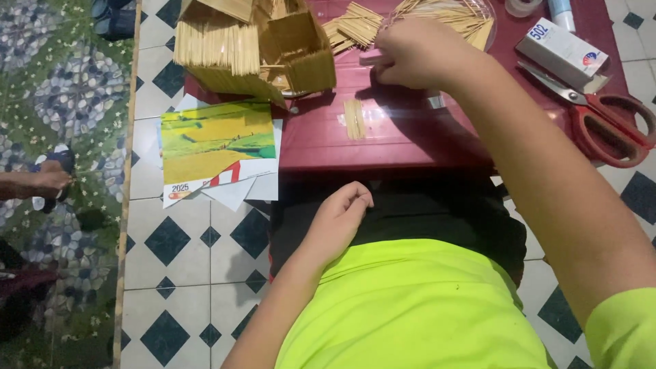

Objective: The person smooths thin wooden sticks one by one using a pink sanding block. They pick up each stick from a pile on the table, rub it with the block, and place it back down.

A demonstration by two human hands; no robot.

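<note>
Upper left, the toothpick house (256,48) stands walled and roofed; loose toothpicks (447,17) remain. The right hand (410,55) pinches at them, contents hidden; the left hand (338,215) rests loosely curled, empty.

Stick house (256,44) at table (410,140) left; stick bundle (353,119) centre; scissors (601,116) right; calendar (217,147) on floor (198,253) below house

We cannot see what the right hand (417,55) pinches; its fingertips are turned away from us. The toothpick model house (256,44) and the tape roll (523,7) are cut off by the top edge, and the scissors (605,119) by the right edge.
</note>
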